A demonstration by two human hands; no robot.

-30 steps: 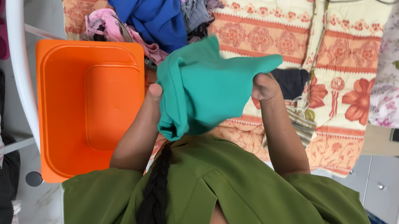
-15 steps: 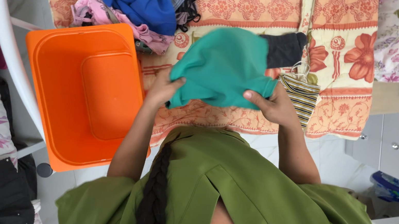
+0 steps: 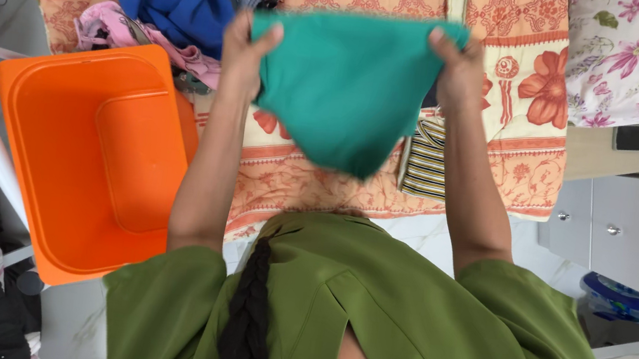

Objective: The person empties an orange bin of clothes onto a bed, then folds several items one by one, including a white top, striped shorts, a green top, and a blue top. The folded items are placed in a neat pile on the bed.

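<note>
Left hand (image 3: pixel 244 48) and right hand (image 3: pixel 456 65) each pinch a top corner of the teal cloth garment (image 3: pixel 340 95) — spread taut. Orange plastic tub (image 3: pixel 46 166) at 8 o'clock.

The person wears a loose olive-green top (image 3: pixel 398 332) filling the lower half of the frame, with wide short sleeves and what looks like a slit or open seam near the bottom centre; a long dark braid (image 3: pixel 246 319) hangs down its lower-left part
</note>
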